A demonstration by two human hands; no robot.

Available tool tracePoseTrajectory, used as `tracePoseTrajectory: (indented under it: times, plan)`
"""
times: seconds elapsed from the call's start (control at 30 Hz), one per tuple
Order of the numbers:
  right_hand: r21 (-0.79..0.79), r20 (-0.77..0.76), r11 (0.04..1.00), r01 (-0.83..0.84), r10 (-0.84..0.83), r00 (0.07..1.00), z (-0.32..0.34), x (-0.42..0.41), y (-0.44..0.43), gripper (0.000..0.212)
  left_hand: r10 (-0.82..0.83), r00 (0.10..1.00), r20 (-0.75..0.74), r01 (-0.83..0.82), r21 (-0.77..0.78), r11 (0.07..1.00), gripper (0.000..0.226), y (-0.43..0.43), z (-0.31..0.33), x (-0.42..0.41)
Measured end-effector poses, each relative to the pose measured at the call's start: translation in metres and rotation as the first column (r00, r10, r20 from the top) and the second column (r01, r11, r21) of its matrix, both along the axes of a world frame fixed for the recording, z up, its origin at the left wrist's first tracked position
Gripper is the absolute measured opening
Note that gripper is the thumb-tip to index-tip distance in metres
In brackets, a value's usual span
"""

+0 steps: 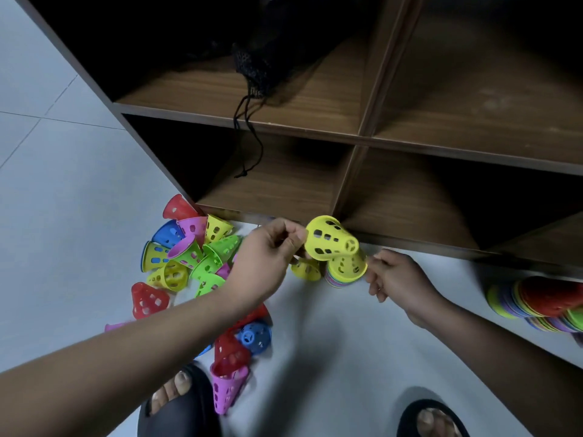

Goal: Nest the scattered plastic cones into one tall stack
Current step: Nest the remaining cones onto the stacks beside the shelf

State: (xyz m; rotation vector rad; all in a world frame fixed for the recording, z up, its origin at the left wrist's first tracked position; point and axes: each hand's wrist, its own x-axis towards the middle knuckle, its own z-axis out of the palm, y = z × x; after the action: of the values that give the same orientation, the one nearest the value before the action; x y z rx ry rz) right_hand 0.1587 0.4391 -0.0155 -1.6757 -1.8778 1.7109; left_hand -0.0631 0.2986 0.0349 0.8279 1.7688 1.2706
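Our left hand (271,247) pinched the tilted yellow cone (331,238), our right hand (394,275) gripped the stack (345,271); lowered crooked, we judged, it might jam

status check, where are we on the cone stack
Right grip on rim of multicoloured nested plastic cone stack. Left grip pinching perforated yellow plastic cone, tilted over its top. One loose yellow cone beside stack, not in the way.
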Motion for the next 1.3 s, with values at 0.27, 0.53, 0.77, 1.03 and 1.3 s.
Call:
tracePoseTrajectory:
  times: [0.27, 0.53, 0.77, 1.03, 1.3]
  plan:
    - [-0.083, 0.084, 0.996, -0.013, 0.020, 0.996, -0.011, 0.012, -0.040, 0.011, -0.077, 0.995, -0.071, 0.071, -0.085, 0.994, 0.016, 0.027, -0.025, 0.022]
    - [-0.145, 0.054, 0.975, -0.170, 0.180, 0.982, -0.005, 0.000, -0.068, 0.009, -0.105, 0.993, -0.052, 0.094, -0.174, 0.980, 0.016, 0.022, -0.051, 0.015]
    - [-0.123, -0.038, 0.988, -0.096, 0.092, 0.995, 0.003, -0.018, -0.057, 0.013, -0.136, 0.982, -0.131, 0.109, -0.195, 0.975, 0.015, 0.016, -0.057, 0.006]
    - [-0.143, -0.014, 0.961, -0.235, 0.236, 0.972, 0.001, -0.032, -0.061, 0.010, -0.206, 0.771, -0.602, 0.020, -0.301, 0.953, 0.016, 0.000, -0.068, -0.050]
    - [0.008, 0.089, 0.907, -0.421, 0.419, 0.904, -0.023, -0.088, -0.065, 0.042, -0.449, 0.531, -0.719, 0.036, -0.510, 0.859, 0.050, -0.040, -0.097, -0.076]
